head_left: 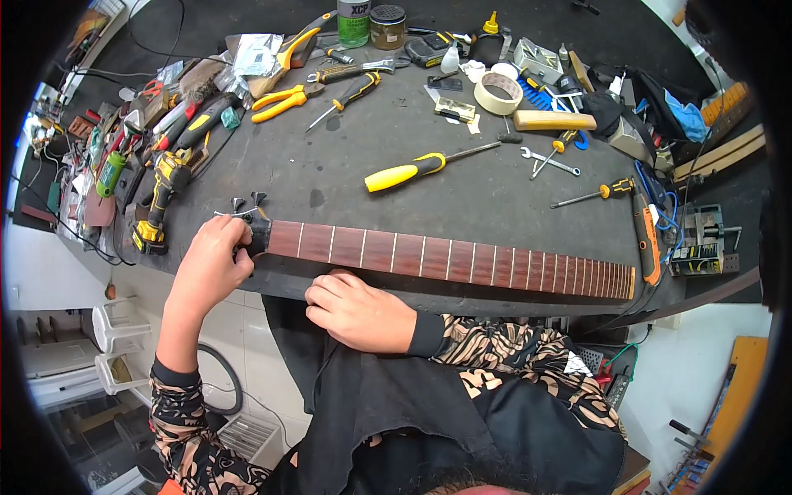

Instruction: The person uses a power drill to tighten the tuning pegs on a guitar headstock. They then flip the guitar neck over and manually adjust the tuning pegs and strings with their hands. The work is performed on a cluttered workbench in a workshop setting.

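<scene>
A guitar neck with a dark reddish-brown fretboard lies along the near edge of the bench, frets up. Its black headstock is at the left, with tuning pegs showing beyond it. My left hand is closed on the headstock, fingers bent over its far side; whatever lies under the fingers is hidden. My right hand rests at the bench edge just below the neck, fingers curled in, and I cannot see whether anything is inside them.
The dark bench holds a yellow-handled screwdriver beyond the neck. A cordless drill stands left. Farther back are pliers, a tape roll, a wooden-handled tool and a wrench. An orange cutter lies right.
</scene>
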The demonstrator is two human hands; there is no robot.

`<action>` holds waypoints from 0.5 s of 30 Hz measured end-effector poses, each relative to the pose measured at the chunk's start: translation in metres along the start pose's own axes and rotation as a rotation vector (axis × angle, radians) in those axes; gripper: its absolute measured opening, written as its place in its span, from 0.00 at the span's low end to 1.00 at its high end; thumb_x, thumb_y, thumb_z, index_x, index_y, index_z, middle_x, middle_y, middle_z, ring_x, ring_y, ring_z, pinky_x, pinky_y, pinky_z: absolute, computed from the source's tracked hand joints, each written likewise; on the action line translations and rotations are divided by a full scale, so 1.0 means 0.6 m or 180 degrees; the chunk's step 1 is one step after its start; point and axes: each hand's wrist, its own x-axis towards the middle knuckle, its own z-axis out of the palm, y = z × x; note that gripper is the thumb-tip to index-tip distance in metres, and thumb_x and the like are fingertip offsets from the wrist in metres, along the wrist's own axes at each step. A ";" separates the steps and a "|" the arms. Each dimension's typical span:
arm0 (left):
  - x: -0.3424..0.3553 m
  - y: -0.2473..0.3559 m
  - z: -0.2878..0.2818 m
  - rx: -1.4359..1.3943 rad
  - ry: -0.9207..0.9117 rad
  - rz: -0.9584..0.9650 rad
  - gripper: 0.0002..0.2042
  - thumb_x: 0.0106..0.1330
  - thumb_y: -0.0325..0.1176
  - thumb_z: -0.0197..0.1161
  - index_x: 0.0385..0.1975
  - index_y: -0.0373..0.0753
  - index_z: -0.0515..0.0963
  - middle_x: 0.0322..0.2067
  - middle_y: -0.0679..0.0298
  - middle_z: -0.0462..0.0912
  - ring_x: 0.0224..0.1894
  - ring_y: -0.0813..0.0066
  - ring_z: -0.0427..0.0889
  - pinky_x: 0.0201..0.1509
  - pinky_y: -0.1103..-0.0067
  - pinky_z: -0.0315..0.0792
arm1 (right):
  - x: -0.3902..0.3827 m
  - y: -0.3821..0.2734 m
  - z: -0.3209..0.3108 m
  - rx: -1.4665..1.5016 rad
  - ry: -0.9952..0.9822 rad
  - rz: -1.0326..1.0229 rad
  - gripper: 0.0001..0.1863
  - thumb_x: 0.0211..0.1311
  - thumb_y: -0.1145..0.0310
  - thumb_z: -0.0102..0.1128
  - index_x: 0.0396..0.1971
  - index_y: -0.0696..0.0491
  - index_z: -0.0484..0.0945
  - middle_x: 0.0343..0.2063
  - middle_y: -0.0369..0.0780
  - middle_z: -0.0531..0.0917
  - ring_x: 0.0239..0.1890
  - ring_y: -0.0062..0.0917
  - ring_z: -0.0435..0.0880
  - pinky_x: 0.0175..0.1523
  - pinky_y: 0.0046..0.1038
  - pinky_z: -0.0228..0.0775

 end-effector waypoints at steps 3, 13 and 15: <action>0.002 0.007 -0.012 0.0245 -0.0083 0.0089 0.09 0.56 0.19 0.66 0.36 0.32 0.75 0.35 0.52 0.78 0.42 0.49 0.81 0.48 0.61 0.77 | 0.002 0.001 0.002 0.0069 -0.0019 0.0025 0.13 0.60 0.72 0.67 0.45 0.56 0.81 0.50 0.41 0.79 0.61 0.36 0.78 0.70 0.40 0.71; 0.414 -0.007 -0.008 -0.0341 0.0399 0.0658 0.11 0.75 0.31 0.65 0.51 0.34 0.83 0.45 0.51 0.90 0.51 0.55 0.89 0.57 0.65 0.81 | 0.006 0.002 0.001 0.0063 -0.0074 -0.0044 0.15 0.59 0.70 0.69 0.45 0.55 0.80 0.50 0.42 0.79 0.62 0.38 0.78 0.71 0.41 0.69; 0.519 0.019 0.052 0.0260 0.0454 0.0737 0.11 0.74 0.30 0.64 0.51 0.36 0.85 0.49 0.50 0.90 0.55 0.51 0.89 0.59 0.62 0.81 | 0.005 0.005 -0.007 0.0055 -0.0023 -0.0026 0.14 0.59 0.69 0.69 0.44 0.55 0.80 0.49 0.42 0.79 0.62 0.38 0.78 0.71 0.41 0.69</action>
